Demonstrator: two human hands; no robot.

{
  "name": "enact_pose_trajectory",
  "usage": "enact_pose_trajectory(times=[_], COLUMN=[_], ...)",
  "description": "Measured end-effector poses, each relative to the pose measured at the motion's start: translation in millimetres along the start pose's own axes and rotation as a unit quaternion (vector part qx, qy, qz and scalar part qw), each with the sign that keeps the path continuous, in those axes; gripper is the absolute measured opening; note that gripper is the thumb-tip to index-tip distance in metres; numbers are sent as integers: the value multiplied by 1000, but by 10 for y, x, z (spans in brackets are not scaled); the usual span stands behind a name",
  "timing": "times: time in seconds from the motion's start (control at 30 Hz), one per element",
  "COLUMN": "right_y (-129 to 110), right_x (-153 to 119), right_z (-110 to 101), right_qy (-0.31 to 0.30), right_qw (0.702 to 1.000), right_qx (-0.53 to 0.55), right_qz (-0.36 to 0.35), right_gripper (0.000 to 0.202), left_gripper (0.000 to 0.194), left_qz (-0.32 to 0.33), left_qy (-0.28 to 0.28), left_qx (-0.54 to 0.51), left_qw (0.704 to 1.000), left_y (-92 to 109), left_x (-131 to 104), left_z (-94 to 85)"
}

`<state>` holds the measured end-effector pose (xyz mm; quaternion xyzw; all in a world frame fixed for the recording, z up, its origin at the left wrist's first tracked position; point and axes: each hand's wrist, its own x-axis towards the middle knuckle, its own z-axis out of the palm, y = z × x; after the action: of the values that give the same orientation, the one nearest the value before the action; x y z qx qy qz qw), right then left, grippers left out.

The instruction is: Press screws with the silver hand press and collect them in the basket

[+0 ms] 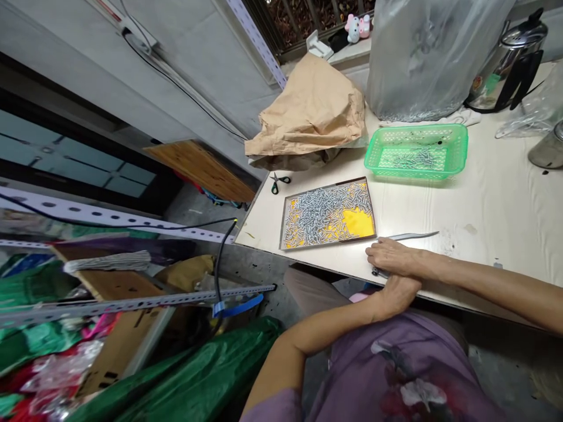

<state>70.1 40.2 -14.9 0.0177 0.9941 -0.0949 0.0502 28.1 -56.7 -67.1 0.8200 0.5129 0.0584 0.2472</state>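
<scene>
My right hand [391, 257] is at the table's front edge with its fingers curled. A small dark metal piece [378, 271] shows under its fingers, too small to name. My left hand [399, 295] is closed just below, its fingertips hidden beneath the right hand. Just beyond the right hand lies a slim, pointed metal tool [416, 235], its near end covered. To the left, a shallow tray [284, 225] with a yellow bottom holds many small silvery pins or screws [319, 208]. A bare yellow patch shows at the tray's right side.
A green plastic basket [372, 158] with some similar metal pieces stands behind the tray. Small scissors [280, 181] lie at the left table edge. Farther back are a brown paper bag [312, 105], a large clear plastic bag [422, 58] and a steel kettle [505, 67].
</scene>
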Motion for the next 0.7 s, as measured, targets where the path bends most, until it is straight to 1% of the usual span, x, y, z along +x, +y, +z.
enact_pose_trajectory(times=[0.07, 0.1, 0.17, 0.23, 0.3, 0.37, 0.4, 0.43, 0.47, 0.5, 0.53, 0.6, 0.63, 0.7], right_y=[-15, -26, -46, -41, 26, 185, 301, 437, 586, 740, 888, 1124, 1193, 1207], right_x=[33, 50, 82, 100, 80, 2, -60, -136, -221, -311, -401, -570, -644, -765], right_z=[-6, -12, -38, -96, -200, -343, -420, -493, -558, -610, -647, -681, -683, -664], right_qy=[-1, 5, 36, 102, 202, 310, 355, 394, 421, 438, 447, 454, 454, 449], right_qw=[999, 998, 991, 975, 946, 910, 894, 878, 866, 857, 848, 833, 827, 822], right_qx=[17, 38, 103, 179, 234, 246, 236, 216, 188, 157, 130, 88, 76, 65], right_qz=[37, 56, 76, 83, 96, 123, 140, 164, 193, 223, 253, 304, 324, 345], right_gripper=[19, 18, 13, 10, 11, 11, 11, 11, 10, 10, 10, 13, 16, 22], left_gripper=[39, 38, 36, 34, 32, 30, 29, 28, 26, 24, 21, 18, 17, 18], left_qz=[11, 15, 20, 35, 72, 109, 112, 99, 68, 24, -29, -123, -156, -186], left_qy=[-20, -21, -3, 38, 103, 183, 225, 261, 295, 315, 321, 303, 285, 235], left_qx=[13, 16, 16, 17, 16, 14, 17, 26, 42, 66, 93, 137, 153, 176], left_qw=[1000, 1000, 1000, 999, 992, 977, 968, 960, 952, 946, 942, 935, 933, 938], left_y=[18, 26, 46, 67, 67, 3, -67, -166, -292, -440, -602, -927, -1070, -1286], left_x=[-14, -20, -29, -39, -55, -76, -86, -93, -95, -90, -79, -37, -10, 44], left_z=[-39, -52, -61, -58, -71, -141, -208, -298, -411, -540, -679, -947, -1061, -1219])
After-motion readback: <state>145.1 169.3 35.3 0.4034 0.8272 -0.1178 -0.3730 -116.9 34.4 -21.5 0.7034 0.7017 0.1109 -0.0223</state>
